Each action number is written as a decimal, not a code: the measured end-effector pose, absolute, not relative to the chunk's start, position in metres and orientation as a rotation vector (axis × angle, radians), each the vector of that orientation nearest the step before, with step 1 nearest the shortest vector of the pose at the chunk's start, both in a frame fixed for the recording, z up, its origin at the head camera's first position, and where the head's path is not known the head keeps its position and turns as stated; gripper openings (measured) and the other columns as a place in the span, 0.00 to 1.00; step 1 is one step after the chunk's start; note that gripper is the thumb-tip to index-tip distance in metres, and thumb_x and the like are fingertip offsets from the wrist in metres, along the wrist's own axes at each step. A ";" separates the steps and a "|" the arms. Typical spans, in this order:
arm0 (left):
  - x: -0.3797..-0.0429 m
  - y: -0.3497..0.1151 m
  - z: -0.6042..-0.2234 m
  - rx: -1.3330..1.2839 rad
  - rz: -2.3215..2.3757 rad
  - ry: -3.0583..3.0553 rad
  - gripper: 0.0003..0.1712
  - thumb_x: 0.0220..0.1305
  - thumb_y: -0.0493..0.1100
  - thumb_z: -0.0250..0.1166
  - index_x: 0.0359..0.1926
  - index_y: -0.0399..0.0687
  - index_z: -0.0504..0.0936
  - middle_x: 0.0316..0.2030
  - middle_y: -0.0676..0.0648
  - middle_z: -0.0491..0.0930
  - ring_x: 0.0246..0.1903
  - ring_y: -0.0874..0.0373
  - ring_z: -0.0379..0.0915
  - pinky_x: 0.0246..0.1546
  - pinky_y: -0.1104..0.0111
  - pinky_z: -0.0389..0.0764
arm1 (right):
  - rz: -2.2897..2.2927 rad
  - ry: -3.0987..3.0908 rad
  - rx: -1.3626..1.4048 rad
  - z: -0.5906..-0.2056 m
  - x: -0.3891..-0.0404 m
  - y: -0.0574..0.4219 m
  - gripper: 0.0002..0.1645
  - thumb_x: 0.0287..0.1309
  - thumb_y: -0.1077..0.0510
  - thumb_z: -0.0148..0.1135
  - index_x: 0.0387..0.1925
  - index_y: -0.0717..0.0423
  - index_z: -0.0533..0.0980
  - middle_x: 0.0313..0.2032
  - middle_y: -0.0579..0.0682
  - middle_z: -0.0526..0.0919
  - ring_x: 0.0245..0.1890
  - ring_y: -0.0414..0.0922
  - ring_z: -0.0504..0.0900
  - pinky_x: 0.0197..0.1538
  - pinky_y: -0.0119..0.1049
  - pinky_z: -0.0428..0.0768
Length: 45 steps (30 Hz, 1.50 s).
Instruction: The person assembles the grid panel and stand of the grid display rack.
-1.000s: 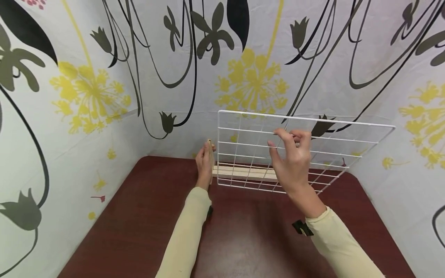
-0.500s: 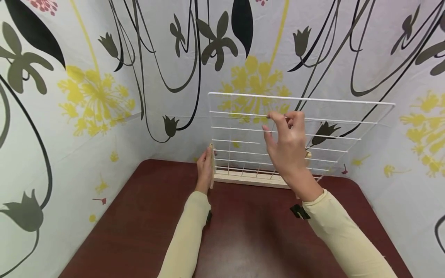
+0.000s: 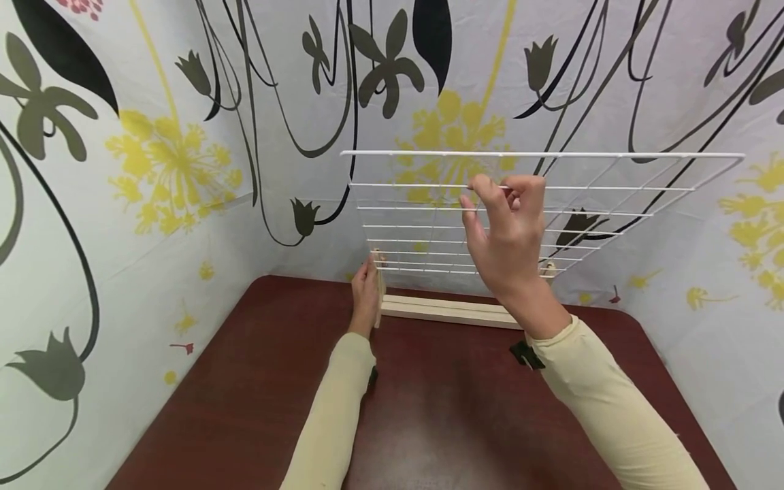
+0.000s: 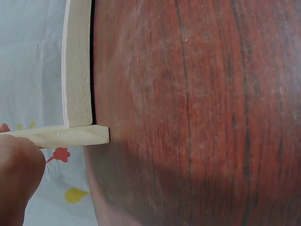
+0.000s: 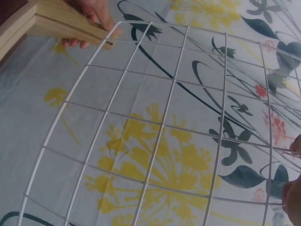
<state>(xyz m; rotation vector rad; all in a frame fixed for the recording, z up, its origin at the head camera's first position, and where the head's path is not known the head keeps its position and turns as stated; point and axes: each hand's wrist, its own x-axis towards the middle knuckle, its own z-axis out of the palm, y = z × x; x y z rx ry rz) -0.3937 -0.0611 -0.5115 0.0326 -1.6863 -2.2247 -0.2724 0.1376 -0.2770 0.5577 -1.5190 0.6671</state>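
Over the back of the table hangs a white wire grid (image 3: 422, 154), its near bar raised and its sheet tilted. My right hand (image 3: 511, 238) pinches one of its wires near the middle. Below it a pale wooden stand (image 3: 453, 311) has a long base bar and an upright piece at each end. My left hand (image 3: 365, 294) grips the left upright piece (image 4: 70, 136). In the right wrist view the grid's corner (image 5: 120, 22) overlaps the slotted tip of that piece; whether it sits in the slot I cannot tell. My right hand hides part of the stand's right end.
The dark red-brown table (image 3: 416, 408) has rounded back corners. A pale fabric backdrop (image 3: 275, 102) with printed flowers surrounds its back and sides, close behind the stand.
The grid's near edge has risen and come closer, so the sheet lies flatter. My right hand has moved up with it. My left hand has stayed on the upright piece.
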 end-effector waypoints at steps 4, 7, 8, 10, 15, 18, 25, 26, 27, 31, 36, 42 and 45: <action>-0.393 -0.064 -0.513 0.005 -2.215 -1.700 0.32 0.82 0.63 0.52 0.55 0.39 0.85 0.55 0.30 0.83 0.58 0.39 0.77 0.64 0.41 0.74 | 0.646 -1.502 0.562 -0.271 -0.274 0.134 0.15 0.64 0.66 0.72 0.50 0.51 0.79 0.43 0.63 0.68 0.34 0.58 0.72 0.37 0.48 0.70; -0.392 -0.066 -0.514 -0.043 -2.202 -1.714 0.32 0.83 0.62 0.51 0.56 0.39 0.84 0.57 0.28 0.83 0.64 0.40 0.76 0.66 0.44 0.73 | 0.638 -1.493 0.569 -0.266 -0.274 0.133 0.15 0.65 0.66 0.70 0.49 0.51 0.79 0.43 0.63 0.68 0.34 0.58 0.72 0.37 0.48 0.70; -0.392 -0.066 -0.514 -0.051 -2.202 -1.711 0.32 0.83 0.62 0.51 0.56 0.38 0.84 0.57 0.28 0.83 0.64 0.42 0.77 0.66 0.46 0.73 | 0.639 -1.492 0.571 -0.265 -0.274 0.132 0.14 0.65 0.66 0.70 0.49 0.51 0.79 0.43 0.64 0.68 0.34 0.58 0.72 0.37 0.48 0.70; -0.393 -0.067 -0.514 -0.061 -2.202 -1.715 0.32 0.83 0.62 0.51 0.56 0.38 0.84 0.57 0.30 0.84 0.65 0.45 0.77 0.67 0.48 0.73 | 0.645 -1.489 0.575 -0.263 -0.275 0.132 0.13 0.66 0.65 0.70 0.49 0.51 0.80 0.43 0.64 0.68 0.34 0.58 0.72 0.37 0.47 0.70; -0.393 -0.065 -0.515 -0.049 -2.217 -1.712 0.32 0.83 0.62 0.50 0.57 0.38 0.83 0.57 0.29 0.84 0.66 0.45 0.77 0.68 0.49 0.72 | 0.643 -1.489 0.568 -0.264 -0.279 0.130 0.12 0.66 0.64 0.70 0.49 0.51 0.79 0.43 0.63 0.68 0.34 0.58 0.72 0.38 0.48 0.70; -0.392 -0.064 -0.515 -0.023 -2.228 -1.699 0.31 0.83 0.61 0.51 0.57 0.38 0.84 0.56 0.28 0.84 0.65 0.43 0.77 0.68 0.45 0.72 | 0.641 -1.491 0.564 -0.266 -0.281 0.131 0.13 0.66 0.64 0.70 0.49 0.51 0.79 0.44 0.63 0.68 0.35 0.59 0.72 0.38 0.48 0.70; -0.395 -0.063 -0.517 -0.011 -2.200 -1.702 0.29 0.84 0.59 0.50 0.57 0.40 0.85 0.55 0.29 0.84 0.63 0.41 0.78 0.65 0.47 0.75 | 0.630 -1.494 0.568 -0.269 -0.286 0.130 0.12 0.67 0.64 0.69 0.49 0.51 0.79 0.44 0.63 0.69 0.35 0.59 0.73 0.39 0.49 0.71; -0.396 -0.064 -0.517 -0.016 -2.195 -1.699 0.29 0.84 0.59 0.50 0.56 0.39 0.85 0.55 0.28 0.84 0.63 0.40 0.79 0.65 0.49 0.75 | 0.628 -1.493 0.569 -0.269 -0.286 0.130 0.12 0.67 0.64 0.69 0.49 0.51 0.80 0.44 0.63 0.69 0.35 0.59 0.73 0.38 0.49 0.71; -0.397 -0.064 -0.518 -0.018 -2.193 -1.695 0.29 0.84 0.58 0.51 0.56 0.38 0.85 0.55 0.28 0.84 0.63 0.40 0.79 0.65 0.51 0.75 | 0.627 -1.491 0.568 -0.270 -0.287 0.130 0.12 0.67 0.64 0.69 0.49 0.51 0.80 0.44 0.63 0.69 0.35 0.59 0.73 0.38 0.49 0.71; -0.399 -0.063 -0.518 -0.008 -2.207 -1.676 0.30 0.83 0.59 0.51 0.55 0.35 0.85 0.54 0.28 0.85 0.65 0.41 0.79 0.66 0.52 0.75 | 0.633 -1.492 0.565 -0.270 -0.291 0.130 0.12 0.67 0.64 0.69 0.49 0.50 0.80 0.44 0.63 0.69 0.35 0.59 0.73 0.39 0.49 0.71; -0.398 -0.063 -0.517 0.006 -2.228 -1.666 0.32 0.83 0.59 0.52 0.55 0.32 0.83 0.54 0.30 0.86 0.64 0.38 0.78 0.62 0.53 0.76 | 0.646 -1.505 0.555 -0.272 -0.293 0.129 0.13 0.67 0.63 0.70 0.50 0.49 0.79 0.44 0.63 0.69 0.36 0.59 0.72 0.40 0.48 0.70; -0.398 -0.063 -0.515 -0.017 -2.230 -1.664 0.31 0.84 0.57 0.52 0.57 0.31 0.83 0.56 0.28 0.84 0.65 0.39 0.78 0.64 0.61 0.74 | 0.650 -1.513 0.541 -0.269 -0.295 0.132 0.13 0.67 0.63 0.68 0.50 0.50 0.79 0.44 0.64 0.69 0.37 0.60 0.73 0.41 0.49 0.71; -0.398 -0.062 -0.515 -0.033 -2.243 -1.645 0.31 0.83 0.57 0.53 0.58 0.31 0.82 0.56 0.28 0.84 0.65 0.38 0.78 0.68 0.59 0.72 | 0.651 -1.530 0.533 -0.265 -0.296 0.133 0.12 0.69 0.63 0.66 0.51 0.51 0.79 0.44 0.65 0.69 0.39 0.61 0.73 0.43 0.49 0.72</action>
